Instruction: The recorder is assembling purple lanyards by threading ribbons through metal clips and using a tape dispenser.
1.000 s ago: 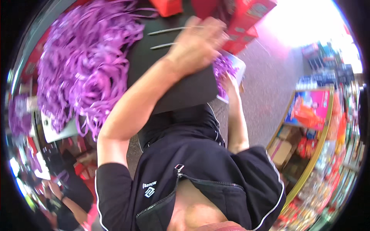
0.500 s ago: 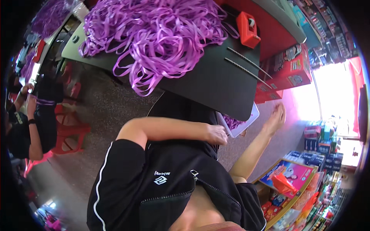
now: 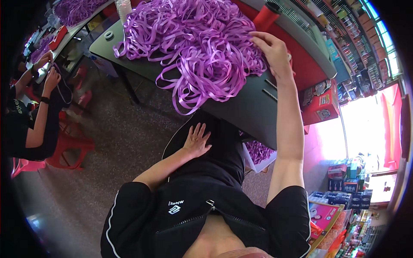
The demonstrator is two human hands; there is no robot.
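A large heap of shiny purple ribbon point(image 3: 206, 56) covers much of the dark table point(image 3: 254, 105), its loops hanging over the near edge. My right hand point(image 3: 273, 51) reaches to the heap's right side. Its fingers are stretched out and their tips are at the ribbon, with no strand plainly gripped. My left hand point(image 3: 197, 142) lies flat on my black-clad thigh, fingers spread and holding nothing. Two thin twisted rods point(image 3: 270, 95) lie on the table, partly covered by my right forearm. Of the red tape dispenser, only a sliver shows behind my right wrist.
Under the table's right end, a white bin point(image 3: 258, 165) holds more purple ribbon. A red tumbler with a black lid point(image 3: 266, 16) stands behind the heap. Red boxes point(image 3: 320, 101) are at the right. On the left, a co-worker's hands point(image 3: 51, 79) work near a red stool point(image 3: 71, 146).
My right hand has swung from the right, beyond the table, up to the ribbon heap. My left hand has moved from in front of my body onto my thigh and opened out.
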